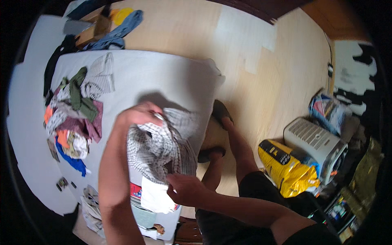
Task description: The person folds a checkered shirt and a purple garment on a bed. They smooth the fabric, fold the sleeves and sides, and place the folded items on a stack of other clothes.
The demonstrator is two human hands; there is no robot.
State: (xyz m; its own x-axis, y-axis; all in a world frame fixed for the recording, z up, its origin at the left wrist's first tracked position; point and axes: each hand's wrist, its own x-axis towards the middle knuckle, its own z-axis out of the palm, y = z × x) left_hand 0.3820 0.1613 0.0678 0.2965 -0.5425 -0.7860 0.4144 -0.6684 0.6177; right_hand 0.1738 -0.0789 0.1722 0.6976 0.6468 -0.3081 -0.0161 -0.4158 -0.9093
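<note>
A black-and-white checked garment (150, 156) hangs bunched over the edge of a surface covered in a pale sheet (147, 70). My left hand (142, 114) grips its upper part, where a loose section of the cloth blurs. At the lower edge of the cloth, the fingers of my right hand (188, 190) close on the fabric. Just below the garment lies a white folded cloth (156, 196), with a red printed cloth (135, 190) beside it and a grey-green folded cloth (144, 216) further down. Part of this group is hidden behind my left forearm and the garment.
A heap of mixed clothes (76, 113) lies at the left, with a striped garment (101, 72) at its top. Jeans (119, 33) drape by a wooden box (95, 29). On the floor at right stand a yellow bag (284, 168) and a grey ventilated case (312, 137).
</note>
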